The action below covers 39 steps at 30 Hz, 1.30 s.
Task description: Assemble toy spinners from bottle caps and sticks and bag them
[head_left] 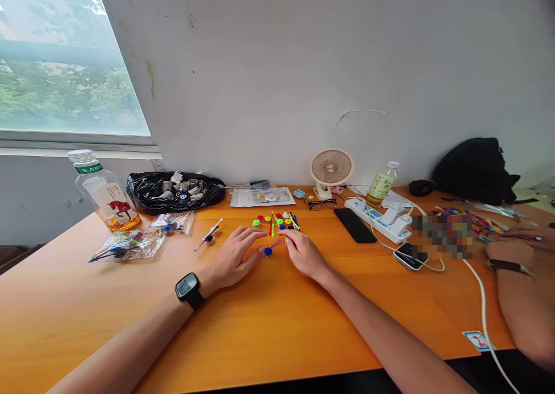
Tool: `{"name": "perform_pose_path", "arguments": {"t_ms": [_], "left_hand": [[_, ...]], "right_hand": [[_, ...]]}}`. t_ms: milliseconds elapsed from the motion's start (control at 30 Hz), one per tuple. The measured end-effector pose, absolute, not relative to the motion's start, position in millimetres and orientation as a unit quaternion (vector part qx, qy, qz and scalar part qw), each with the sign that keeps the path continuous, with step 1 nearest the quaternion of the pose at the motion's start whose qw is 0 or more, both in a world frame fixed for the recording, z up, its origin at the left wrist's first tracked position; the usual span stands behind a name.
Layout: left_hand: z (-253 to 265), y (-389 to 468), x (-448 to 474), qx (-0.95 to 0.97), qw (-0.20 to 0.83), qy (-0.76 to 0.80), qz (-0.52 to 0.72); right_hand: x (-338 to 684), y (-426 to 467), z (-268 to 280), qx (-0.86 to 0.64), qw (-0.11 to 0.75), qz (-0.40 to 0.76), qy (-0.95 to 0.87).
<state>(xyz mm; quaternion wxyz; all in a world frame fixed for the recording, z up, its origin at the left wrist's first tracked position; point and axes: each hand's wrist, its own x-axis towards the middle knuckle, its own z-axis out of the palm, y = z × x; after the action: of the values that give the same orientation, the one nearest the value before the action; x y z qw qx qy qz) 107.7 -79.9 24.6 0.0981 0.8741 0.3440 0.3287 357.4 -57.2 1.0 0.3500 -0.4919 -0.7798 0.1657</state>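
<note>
Both my hands rest over the wooden table, close to a group of small colourful plastic pieces (pixel 277 220), with green, red, yellow, white and blue among them. Fingers stretched and thumb apart, my left hand (pixel 236 258) lies open with nothing in it. Between my hands is a blue round piece (pixel 267 252) with a purple stick-like part, near my left thumb tip. My right hand (pixel 303 253) has its index finger and thumb apart, pointing at the pieces; its other fingers are partly hidden. Left of my left hand stands a small grey-white stick on a round base (pixel 210 238).
Clear bags of parts (pixel 130 245), a tea bottle (pixel 104 200) and a black plastic bag (pixel 173 194) lie left. A fan (pixel 332 171), black phone (pixel 355 225), power strip (pixel 377 220) and cable are right. Another person's forearm (pixel 520 307) rests at the far right.
</note>
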Motion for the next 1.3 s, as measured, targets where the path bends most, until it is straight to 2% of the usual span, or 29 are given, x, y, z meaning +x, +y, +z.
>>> {"name": "perform_pose_path", "arguments": {"t_ms": [467, 1000, 1300], "left_hand": [[28.6, -85.1, 111.6, 0.904, 0.065, 0.304, 0.294], [25.4, -84.8, 112.2, 0.9, 0.085, 0.312, 0.291], [21.6, -80.3, 109.5, 0.879, 0.1, 0.339, 0.319]], "right_hand": [[356.4, -56.6, 0.8, -0.471, 0.337, 0.196, -0.792], [360.2, -55.0, -1.0, -0.469, 0.223, 0.11, -0.848], [358.1, -56.5, 3.5, -0.477, 0.198, 0.092, -0.852]]}}
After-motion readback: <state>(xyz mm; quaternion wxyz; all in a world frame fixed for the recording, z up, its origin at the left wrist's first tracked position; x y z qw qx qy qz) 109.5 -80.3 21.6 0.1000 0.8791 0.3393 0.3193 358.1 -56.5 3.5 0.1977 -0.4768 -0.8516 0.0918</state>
